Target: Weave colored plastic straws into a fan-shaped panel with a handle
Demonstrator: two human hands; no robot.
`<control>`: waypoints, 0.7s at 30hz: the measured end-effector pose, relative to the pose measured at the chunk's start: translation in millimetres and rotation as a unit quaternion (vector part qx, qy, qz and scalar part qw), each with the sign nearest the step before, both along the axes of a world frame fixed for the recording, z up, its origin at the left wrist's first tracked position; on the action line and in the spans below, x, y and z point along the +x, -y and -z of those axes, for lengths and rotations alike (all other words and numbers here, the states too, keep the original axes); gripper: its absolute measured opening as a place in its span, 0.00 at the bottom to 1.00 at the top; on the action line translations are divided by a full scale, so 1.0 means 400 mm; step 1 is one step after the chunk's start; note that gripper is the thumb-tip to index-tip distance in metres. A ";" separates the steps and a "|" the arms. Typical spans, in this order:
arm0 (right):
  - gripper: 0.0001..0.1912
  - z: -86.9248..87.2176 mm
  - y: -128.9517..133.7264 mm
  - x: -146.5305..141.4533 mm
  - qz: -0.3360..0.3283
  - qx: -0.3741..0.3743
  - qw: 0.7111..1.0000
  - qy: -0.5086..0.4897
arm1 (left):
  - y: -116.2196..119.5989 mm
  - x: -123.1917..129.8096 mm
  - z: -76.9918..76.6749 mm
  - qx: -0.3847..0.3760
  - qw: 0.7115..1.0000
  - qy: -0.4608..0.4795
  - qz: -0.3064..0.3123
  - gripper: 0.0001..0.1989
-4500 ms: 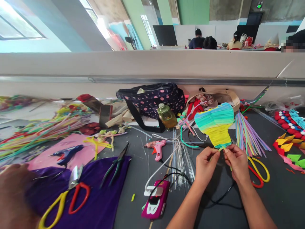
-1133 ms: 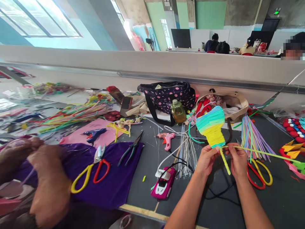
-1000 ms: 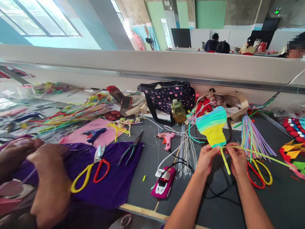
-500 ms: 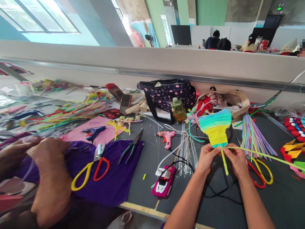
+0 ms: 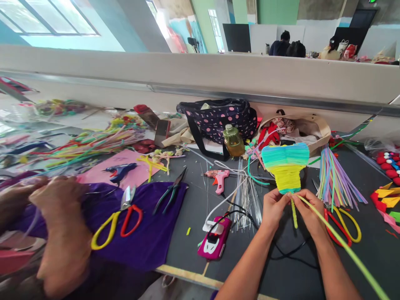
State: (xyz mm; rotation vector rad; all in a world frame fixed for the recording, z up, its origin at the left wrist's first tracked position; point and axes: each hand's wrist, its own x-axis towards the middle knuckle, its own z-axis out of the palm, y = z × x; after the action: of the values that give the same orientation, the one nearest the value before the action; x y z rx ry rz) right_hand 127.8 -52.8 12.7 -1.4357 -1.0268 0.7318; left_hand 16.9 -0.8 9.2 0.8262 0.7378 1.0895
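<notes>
- Head view: the wrapped piece point(image 5: 287, 166) sits between our hands, to the right of the pink glue gun point(image 5: 220, 178); its broad blue-and-turquoise end points away from us, its narrow base towards us; whether it touches the counter point(image 5: 178, 250) we cannot tell.
- Our left hand point(image 5: 273, 208), right of the gun, has its grip pinched on that base; our right hand point(image 5: 310, 209), farther right of the gun, has its grip pinched on the long yellow-green strand point(image 5: 346, 243), close against the base.
- We judge the piece light and soft-faced, with little slip; its packed rows could spread or flatten under a squeeze, so the narrow base looks the best hold.
- The strand seems thin and bendable, its loose length springy; we would hold it right beside the base.
- The short yellow stalk point(image 5: 294, 214), right of the gun and nearer us, looks stiffer; it would serve as a handle.
- The pastel stems point(image 5: 339, 179), far right of the gun, look light; they could scatter if brushed.
</notes>
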 end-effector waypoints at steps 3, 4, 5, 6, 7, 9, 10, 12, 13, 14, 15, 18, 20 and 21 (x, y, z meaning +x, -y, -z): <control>0.13 -0.003 0.001 0.004 -0.002 -0.010 1.000 -0.011 | 0.001 0.003 -0.001 -0.017 1.000 0.010 -0.001 0.12; 0.13 -0.004 0.001 0.006 -0.007 -0.010 0.999 -0.031 | 0.002 0.004 -0.002 -0.021 1.000 0.014 0.002 0.12; 0.13 -0.004 0.000 0.007 -0.012 -0.007 0.998 -0.054 | 0.003 0.004 -0.004 -0.025 1.000 0.017 0.003 0.12; 0.13 -0.003 -0.001 0.009 -0.017 -0.001 0.997 -0.076 | 0.003 0.004 -0.005 -0.027 0.999 0.019 0.004 0.12; 0.13 -0.002 -0.003 0.009 -0.022 0.005 0.995 -0.096 | 0.004 0.004 -0.006 -0.029 0.999 0.020 0.004 0.11; 0.12 0.002 -0.006 0.007 -0.024 0.013 0.991 -0.128 | 0.006 0.003 -0.007 -0.026 1.000 0.016 0.001 0.11; 0.12 0.004 -0.008 0.004 -0.021 0.012 0.990 -0.142 | 0.007 0.003 -0.006 -0.021 1.000 0.010 -0.002 0.11; 0.13 0.008 -0.010 -0.002 -0.010 0.002 0.985 -0.170 | 0.009 0.002 -0.005 -0.008 1.000 -0.002 -0.008 0.11; 0.13 0.009 -0.011 -0.005 -0.003 0.000 0.983 -0.183 | 0.009 0.002 -0.005 -0.002 1.000 -0.008 -0.010 0.11; 0.13 0.009 -0.011 -0.007 0.002 -0.001 0.981 -0.192 | 0.009 0.001 -0.004 0.002 1.000 -0.011 -0.011 0.11; 0.13 0.008 -0.011 -0.008 0.002 0.002 0.981 -0.195 | 0.009 0.001 -0.004 0.004 1.000 -0.011 -0.009 0.11; 0.12 0.004 -0.011 -0.007 -0.011 0.020 0.985 -0.170 | 0.006 0.000 -0.002 -0.003 1.000 0.002 0.006 0.11; 0.12 0.001 -0.009 -0.005 -0.030 0.025 0.989 -0.145 | 0.002 -0.002 0.000 -0.018 1.000 0.018 0.017 0.11; 0.12 0.001 -0.009 -0.004 -0.039 0.024 0.990 -0.136 | -0.001 -0.004 0.002 -0.026 0.999 0.026 0.022 0.11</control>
State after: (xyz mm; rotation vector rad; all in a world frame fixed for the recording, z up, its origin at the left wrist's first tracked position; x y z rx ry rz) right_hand 126.4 -49.3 12.2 -1.2209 -0.8851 0.9249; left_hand 15.3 -0.6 8.5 0.7649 0.6982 1.0438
